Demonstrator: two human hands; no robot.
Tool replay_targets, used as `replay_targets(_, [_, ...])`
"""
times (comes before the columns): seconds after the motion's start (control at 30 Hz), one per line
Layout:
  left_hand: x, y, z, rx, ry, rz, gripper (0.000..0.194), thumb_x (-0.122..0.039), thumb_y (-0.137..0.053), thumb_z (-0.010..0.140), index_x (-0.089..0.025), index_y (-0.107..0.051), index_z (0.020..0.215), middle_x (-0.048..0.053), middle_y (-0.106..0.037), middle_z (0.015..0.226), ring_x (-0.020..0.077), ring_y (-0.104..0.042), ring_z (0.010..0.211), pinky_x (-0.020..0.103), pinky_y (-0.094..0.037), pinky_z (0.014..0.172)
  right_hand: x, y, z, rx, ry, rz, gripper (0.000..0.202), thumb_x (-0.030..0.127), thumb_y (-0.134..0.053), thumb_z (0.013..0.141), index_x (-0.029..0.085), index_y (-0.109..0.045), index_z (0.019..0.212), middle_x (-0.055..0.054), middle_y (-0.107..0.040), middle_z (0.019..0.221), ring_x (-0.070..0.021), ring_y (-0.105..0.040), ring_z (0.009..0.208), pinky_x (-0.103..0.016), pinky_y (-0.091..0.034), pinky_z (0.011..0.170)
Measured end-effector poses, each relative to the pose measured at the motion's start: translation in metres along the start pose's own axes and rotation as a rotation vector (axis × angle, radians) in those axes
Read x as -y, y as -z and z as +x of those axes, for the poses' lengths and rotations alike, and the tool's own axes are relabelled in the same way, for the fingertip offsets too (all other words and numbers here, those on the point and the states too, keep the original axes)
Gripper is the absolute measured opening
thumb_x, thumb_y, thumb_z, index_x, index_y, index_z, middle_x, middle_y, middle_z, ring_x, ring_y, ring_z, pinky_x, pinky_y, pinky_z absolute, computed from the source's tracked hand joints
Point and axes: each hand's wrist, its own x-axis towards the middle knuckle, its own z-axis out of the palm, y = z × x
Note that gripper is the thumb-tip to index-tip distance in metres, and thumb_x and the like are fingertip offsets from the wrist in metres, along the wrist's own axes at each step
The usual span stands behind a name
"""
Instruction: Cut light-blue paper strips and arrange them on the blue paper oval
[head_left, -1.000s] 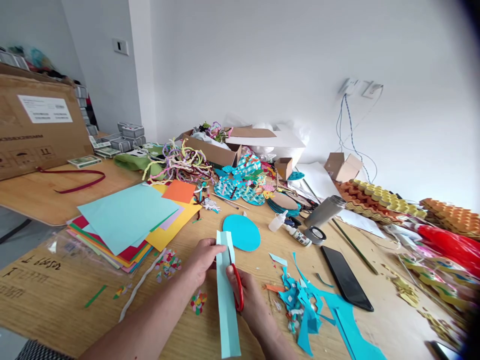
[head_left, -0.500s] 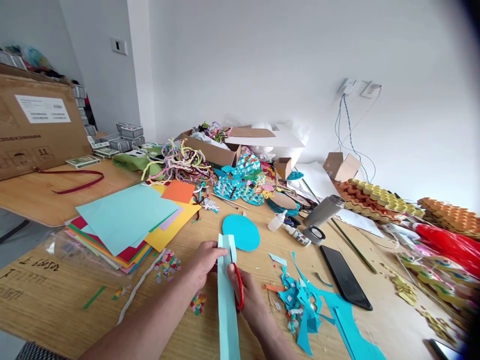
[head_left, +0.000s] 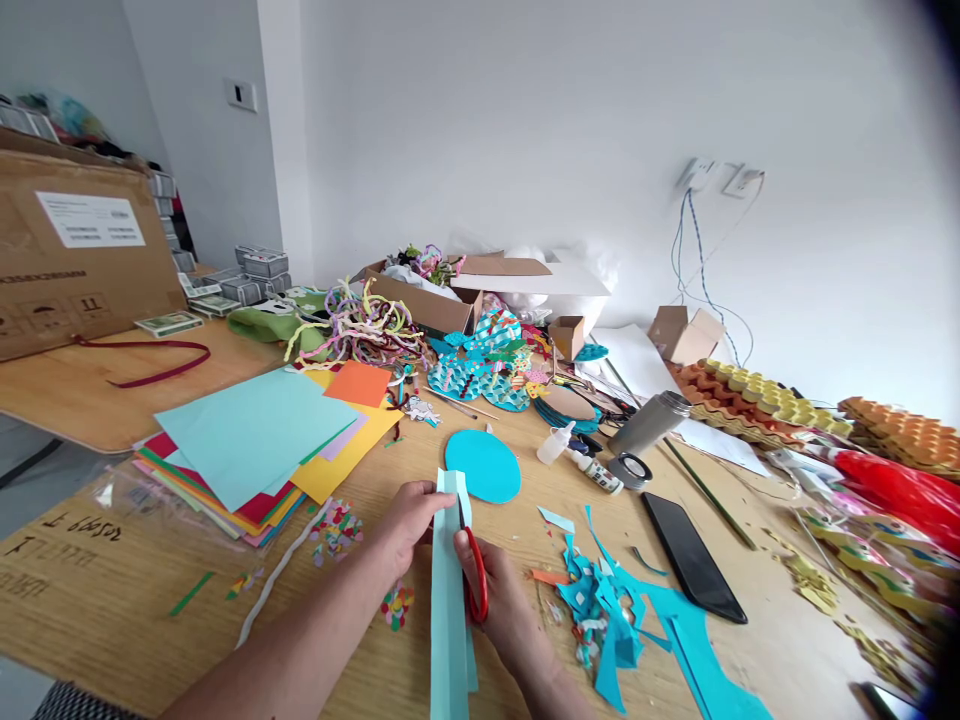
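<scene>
My left hand (head_left: 417, 518) pinches the upper left edge of a long, pale aqua folded paper strip (head_left: 448, 620). The strip hangs toward me, creased lengthwise. Red-handled scissors (head_left: 478, 580) are in my right hand (head_left: 499, 590), with their dark blade against the strip near its upper right part. Just beyond the strip's top end lies a bright blue paper oval (head_left: 484, 465), flat on the wooden table (head_left: 360, 640). Blue paper scraps (head_left: 611, 610) lie to the right of my right hand. A narrow piece of the strip hangs along its right side.
On the left are coloured paper sheets (head_left: 255, 430) and confetti (head_left: 337, 530). A black phone (head_left: 694, 555), glue bottles (head_left: 555, 442), a tape roll (head_left: 630, 470) and a grey metal flask (head_left: 651, 422) stand or lie right. Yarn (head_left: 367, 325) and boxes (head_left: 427, 300) are at the back.
The strip's lower end has shifted slightly left, and a narrow piece now shows separately at its right. The scissors have tilted a little. Both hands stay in nearly the same place.
</scene>
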Motion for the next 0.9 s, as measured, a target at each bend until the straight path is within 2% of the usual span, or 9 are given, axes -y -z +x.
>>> replay_targets(0.5, [-0.0019, -0.0023, -0.0037, 0.027, -0.03, 0.023, 0.015, -0.028, -0.068, 0.055, -0.015, -0.065, 0.061, 0.002, -0.064, 0.055, 0.0142, -0.054, 0.049, 0.026, -0.039, 0.048, 0.0061, 0.0002, -0.0021, -0.041, -0.032, -0.024, 0.06, 0.077, -0.047, 0.074, 0.019, -0.044, 0.059, 0.004, -0.038, 0.054, -0.0091, -0.03, 0.051, -0.024, -0.022, 0.047])
replay_targets(0.67, [-0.0028, -0.0029, -0.0044, 0.026, -0.016, 0.019, 0.014, -0.028, -0.068, 0.056, -0.015, -0.064, 0.061, 0.002, -0.063, 0.054, 0.0138, -0.054, 0.048, 0.026, -0.039, 0.048, 0.009, -0.0002, -0.0034, -0.05, -0.031, -0.026, 0.062, 0.08, -0.043, 0.073, 0.02, -0.045, 0.06, 0.004, -0.038, 0.055, -0.0102, -0.03, 0.051, -0.025, -0.023, 0.048])
replay_targets(0.9, [-0.0012, -0.0021, -0.0029, 0.012, -0.003, 0.011, 0.018, -0.029, -0.07, 0.055, -0.015, -0.066, 0.064, 0.003, -0.065, 0.056, 0.0157, -0.057, 0.05, 0.027, -0.041, 0.05, 0.0006, 0.0016, 0.0, -0.016, -0.013, -0.034, 0.065, 0.084, -0.038, 0.071, 0.019, -0.043, 0.063, 0.004, -0.037, 0.058, -0.0097, -0.029, 0.053, -0.025, -0.022, 0.049])
